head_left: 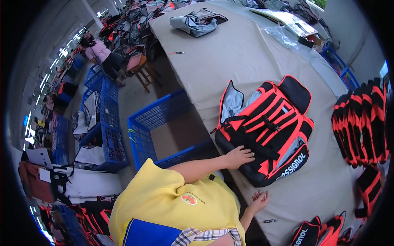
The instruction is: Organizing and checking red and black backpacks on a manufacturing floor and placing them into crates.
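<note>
A large black backpack (266,131) with bright orange-red trim and grey lining lies on the cloth-covered table, its straps facing up. Its side flap (230,100) and top flap (296,94) are folded outward. My left hand (240,157) lies flat on the near left edge of the bag, fingers spread and gripping nothing. Just off the bag's near edge, my right hand (259,200) hovers by the table edge with loosely curled fingers and nothing visible in it. A small pair of thread snips (271,221) rests on the table close to my right hand.
Left of the table stands a blue plastic crate (137,141). A grey bag piece (197,22) and another small tool (177,52) lie at the table's far end. Stacked black-and-orange bags (361,123) line the right side. A wooden stool (141,67) and a person (100,53) are farther back.
</note>
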A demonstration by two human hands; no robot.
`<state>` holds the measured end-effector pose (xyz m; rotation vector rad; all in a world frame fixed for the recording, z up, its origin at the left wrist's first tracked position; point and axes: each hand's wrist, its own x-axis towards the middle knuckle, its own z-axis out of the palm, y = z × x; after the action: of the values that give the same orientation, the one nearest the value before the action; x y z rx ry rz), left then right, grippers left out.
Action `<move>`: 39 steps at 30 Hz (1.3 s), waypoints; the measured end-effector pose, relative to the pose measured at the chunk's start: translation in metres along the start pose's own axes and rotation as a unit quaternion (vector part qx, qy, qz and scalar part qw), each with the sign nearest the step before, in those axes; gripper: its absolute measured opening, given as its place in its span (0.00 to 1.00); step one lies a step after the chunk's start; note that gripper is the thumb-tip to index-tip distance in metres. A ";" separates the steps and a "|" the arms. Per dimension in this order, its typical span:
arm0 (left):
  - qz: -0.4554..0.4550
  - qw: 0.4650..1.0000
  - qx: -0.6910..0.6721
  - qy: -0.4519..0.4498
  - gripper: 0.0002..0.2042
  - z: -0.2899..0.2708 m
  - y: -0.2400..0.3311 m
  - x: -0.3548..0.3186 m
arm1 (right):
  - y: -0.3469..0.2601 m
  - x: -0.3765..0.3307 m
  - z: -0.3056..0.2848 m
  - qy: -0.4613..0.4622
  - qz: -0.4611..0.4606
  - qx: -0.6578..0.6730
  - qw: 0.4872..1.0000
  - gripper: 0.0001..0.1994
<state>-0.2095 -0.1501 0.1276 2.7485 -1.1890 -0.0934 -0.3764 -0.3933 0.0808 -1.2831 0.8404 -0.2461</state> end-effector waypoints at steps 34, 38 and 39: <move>0.168 0.909 -0.234 -0.300 0.20 -0.171 -0.133 0.147 | -0.017 -0.048 0.057 0.189 0.019 0.045 0.981 0.22; 0.119 0.882 -0.270 -0.367 0.20 -0.141 -0.136 0.171 | 0.005 -0.070 0.059 0.174 0.073 0.087 0.978 0.22; 0.116 0.890 -0.256 -0.358 0.21 -0.131 -0.134 0.172 | 0.012 -0.072 0.056 0.160 0.092 0.082 0.979 0.23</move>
<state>0.0193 -0.1707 0.2365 2.1096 -1.3621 -1.2803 -0.3916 -0.3056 0.1019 -1.0179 1.1811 -0.3718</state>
